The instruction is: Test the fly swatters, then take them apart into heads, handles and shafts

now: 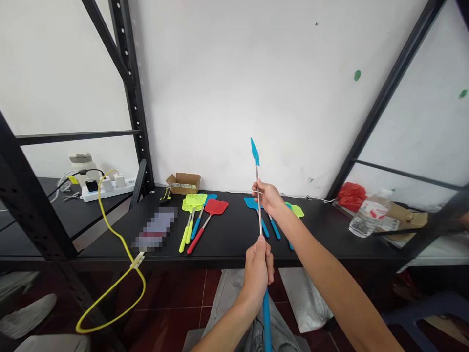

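Note:
A blue fly swatter [255, 152] with a thin metal rod is held upright in front of me, its paddle seen nearly edge-on. My left hand [257, 264] wraps round it where the rod meets the long blue handle. Higher up, my right hand [269, 196] has its fingers closed round the metal rod below the paddle. Behind the right hand lie several blue and green swatters, among them a blue one [252, 203] and a green one [297, 210], partly hidden. To the left on the black shelf rest a red swatter [216, 207], yellow-green swatters [196, 199] and a blue-handled one [196, 228].
A small open cardboard box [183, 183] stands by the wall. A blurred flat object [156, 229] with a yellow cable [107, 220] lies at left, near a power strip [110, 189]. At right are a plastic bottle [371, 213] and a red bag [351, 195].

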A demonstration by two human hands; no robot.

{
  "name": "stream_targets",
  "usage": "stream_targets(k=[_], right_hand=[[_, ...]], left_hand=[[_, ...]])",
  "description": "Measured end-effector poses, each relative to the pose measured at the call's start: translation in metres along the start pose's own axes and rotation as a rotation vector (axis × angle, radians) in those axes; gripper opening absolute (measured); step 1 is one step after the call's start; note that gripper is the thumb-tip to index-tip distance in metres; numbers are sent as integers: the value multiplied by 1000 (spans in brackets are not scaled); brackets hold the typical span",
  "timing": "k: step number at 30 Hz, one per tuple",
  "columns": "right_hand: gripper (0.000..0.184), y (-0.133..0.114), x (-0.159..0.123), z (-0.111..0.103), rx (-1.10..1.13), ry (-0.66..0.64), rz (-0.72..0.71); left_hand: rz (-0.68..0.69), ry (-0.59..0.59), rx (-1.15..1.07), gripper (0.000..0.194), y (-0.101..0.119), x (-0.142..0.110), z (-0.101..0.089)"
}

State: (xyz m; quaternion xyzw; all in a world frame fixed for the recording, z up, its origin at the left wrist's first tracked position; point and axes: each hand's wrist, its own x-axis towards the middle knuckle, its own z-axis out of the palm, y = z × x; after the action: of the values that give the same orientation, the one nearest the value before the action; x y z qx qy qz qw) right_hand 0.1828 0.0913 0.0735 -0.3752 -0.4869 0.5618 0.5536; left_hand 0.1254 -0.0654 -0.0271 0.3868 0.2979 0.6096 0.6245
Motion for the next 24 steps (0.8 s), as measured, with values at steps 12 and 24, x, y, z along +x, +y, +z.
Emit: stream_targets(k=[12, 24], right_hand=[[39, 49, -83, -10, -273, -291, 22], [30, 68, -86, -21, -118, -230, 69]], left_hand=[[81, 118, 205, 47, 6, 19, -26], [62, 105, 94, 55, -11, 8, -11]])
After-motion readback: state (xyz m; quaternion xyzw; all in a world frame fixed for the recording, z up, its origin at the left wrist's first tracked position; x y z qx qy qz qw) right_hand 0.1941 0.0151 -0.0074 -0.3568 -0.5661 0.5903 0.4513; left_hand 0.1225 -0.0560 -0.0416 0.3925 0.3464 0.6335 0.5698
